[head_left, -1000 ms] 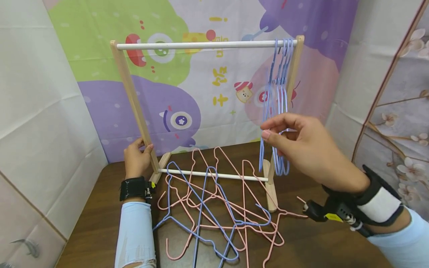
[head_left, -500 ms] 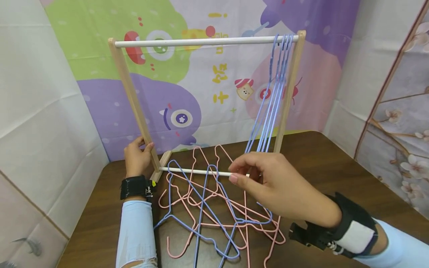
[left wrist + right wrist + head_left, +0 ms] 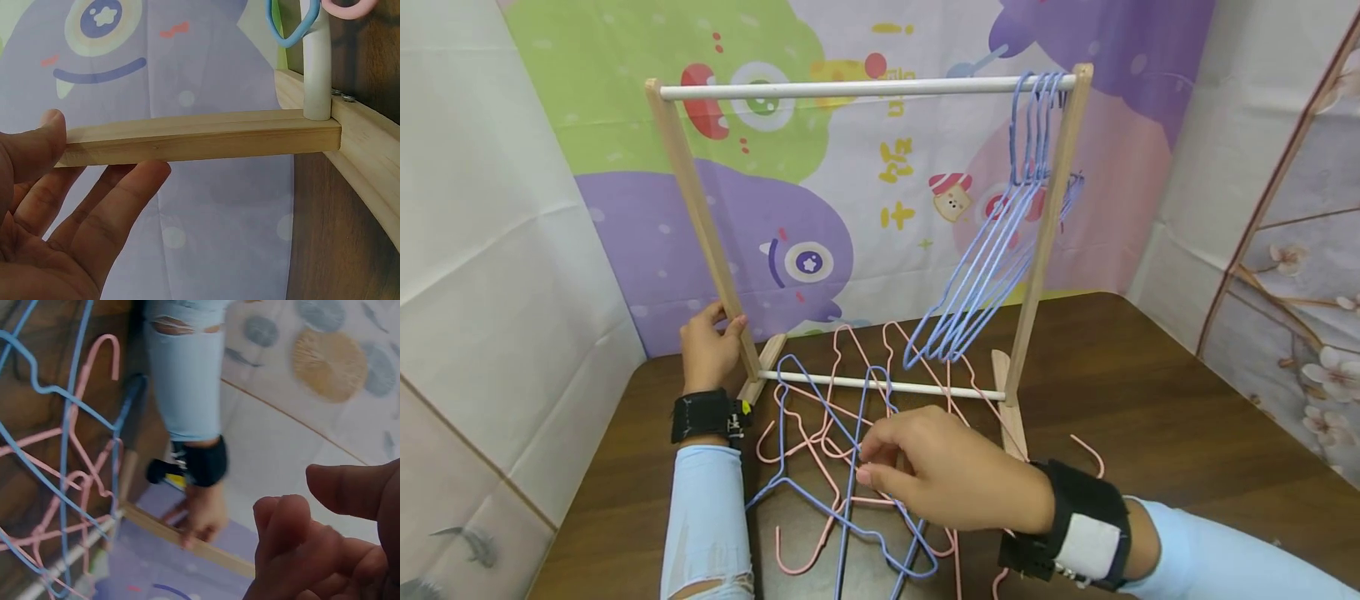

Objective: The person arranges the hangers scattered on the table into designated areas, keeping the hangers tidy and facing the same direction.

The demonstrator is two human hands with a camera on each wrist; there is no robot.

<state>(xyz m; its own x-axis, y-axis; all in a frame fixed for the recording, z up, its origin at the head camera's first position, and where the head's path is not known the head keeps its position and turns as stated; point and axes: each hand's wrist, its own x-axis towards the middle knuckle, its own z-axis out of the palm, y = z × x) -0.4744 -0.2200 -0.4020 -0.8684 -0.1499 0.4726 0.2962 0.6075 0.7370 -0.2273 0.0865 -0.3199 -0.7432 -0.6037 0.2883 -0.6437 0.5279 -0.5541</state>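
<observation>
My left hand (image 3: 709, 354) grips the left wooden post (image 3: 695, 196) of a small clothes rack near its foot. In the left wrist view the thumb lies on one side of the post (image 3: 206, 139) and the fingers on the other. My right hand (image 3: 958, 471) hovers over a loose pile of blue clothes hangers (image 3: 831, 512) and pink clothes hangers (image 3: 796, 573), its fingers loosely bent and nothing between them. Several blue hangers (image 3: 1036, 177) hang bunched by their hooks at the right end of the white top bar (image 3: 850, 88).
A white lower bar (image 3: 955, 391) joins the rack's wooden feet, and the pile overlaps it. All this stands on a dark brown table (image 3: 1150, 375). Behind hangs a cartoon-printed cloth (image 3: 917, 275); pale walls rise on both sides. A pink hook (image 3: 1088, 450) pokes out beyond my right wrist.
My right hand has moved from beside the hung hangers down and left over the pile. Those hangers have swung, their lower ends now leftward. The left hand stays on the post.
</observation>
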